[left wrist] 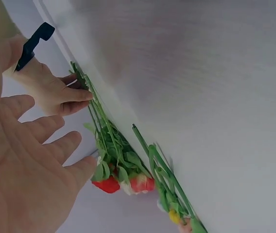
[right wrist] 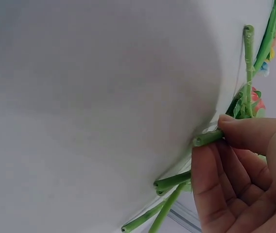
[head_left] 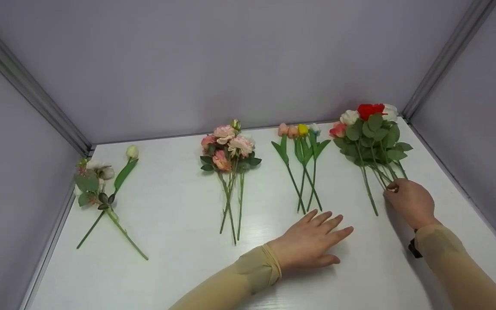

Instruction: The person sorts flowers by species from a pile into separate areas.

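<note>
My right hand (head_left: 411, 202) pinches a green rose stem (right wrist: 210, 138) near its cut end, between thumb and fingers. That stem belongs to a bunch of roses at the right, with a red rose (head_left: 370, 111), white ones and a coral one above broad green leaves (head_left: 375, 129). Other cut stem ends (right wrist: 172, 180) lie beside the fingers in the right wrist view. With fingers spread, my left hand (head_left: 310, 243) is just in front of the tulip stems and holds nothing. The tulips (head_left: 302, 130) are pink, yellow and pale blue-white.
A bunch of pink flowers (head_left: 239, 146) lies mid-table. At the left, a white tulip (head_left: 132, 151) crosses a stem with white blooms and leaves (head_left: 88, 183). Grey walls (head_left: 248, 64) bound the white table (head_left: 175, 224) at the back and sides.
</note>
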Demonstrator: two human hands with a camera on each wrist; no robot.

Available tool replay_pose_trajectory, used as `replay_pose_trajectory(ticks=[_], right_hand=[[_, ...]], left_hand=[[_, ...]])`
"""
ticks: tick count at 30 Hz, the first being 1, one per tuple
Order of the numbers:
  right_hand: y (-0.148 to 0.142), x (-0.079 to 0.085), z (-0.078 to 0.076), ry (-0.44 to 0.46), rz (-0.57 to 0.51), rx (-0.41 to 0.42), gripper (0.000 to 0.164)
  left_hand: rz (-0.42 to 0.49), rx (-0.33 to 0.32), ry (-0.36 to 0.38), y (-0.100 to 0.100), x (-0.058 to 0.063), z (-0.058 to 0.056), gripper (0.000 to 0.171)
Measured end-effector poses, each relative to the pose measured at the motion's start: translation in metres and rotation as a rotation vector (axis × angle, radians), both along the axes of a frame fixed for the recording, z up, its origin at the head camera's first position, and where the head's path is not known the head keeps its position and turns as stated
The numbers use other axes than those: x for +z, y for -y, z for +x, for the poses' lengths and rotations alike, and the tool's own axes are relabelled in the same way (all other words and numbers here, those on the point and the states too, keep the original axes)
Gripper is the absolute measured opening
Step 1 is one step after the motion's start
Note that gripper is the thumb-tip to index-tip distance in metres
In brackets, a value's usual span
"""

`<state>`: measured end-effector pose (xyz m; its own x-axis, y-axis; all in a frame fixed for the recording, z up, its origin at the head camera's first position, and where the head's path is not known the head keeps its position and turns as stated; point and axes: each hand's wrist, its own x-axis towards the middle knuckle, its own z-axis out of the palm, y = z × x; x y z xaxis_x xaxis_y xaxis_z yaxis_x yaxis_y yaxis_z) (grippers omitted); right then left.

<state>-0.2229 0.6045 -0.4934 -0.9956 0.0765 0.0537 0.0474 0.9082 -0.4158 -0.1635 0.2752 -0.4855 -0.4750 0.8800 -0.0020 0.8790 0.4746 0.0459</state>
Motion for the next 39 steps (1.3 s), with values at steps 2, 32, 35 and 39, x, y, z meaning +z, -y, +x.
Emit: replay_pose_trajectory(ticks=[2, 32, 35, 39], right_hand=[[0.0, -0.001, 0.001, -0.011, -0.003, 0.0, 0.025], [0.018, 0.01, 0.005, -0.165, 0.074, 0.066, 0.034], [0.038, 0.011, 0.001, -0.262, 0.113, 0.131, 0.039], [0.073, 0.013, -0.006, -0.35, 0.154, 0.24, 0.05]], left_hand=[[-0.002, 0.002, -0.004, 0.001, -0.001, 0.001, 0.075], [0.077, 0.021, 0.072, 0.014, 0.001, -0.009, 0.073], [0.123, 0.065, 0.058, 0.034, 0.003, -0.02, 0.072], [0.164, 0.169, 0.024, 0.073, 0.007, -0.036, 0.069]])
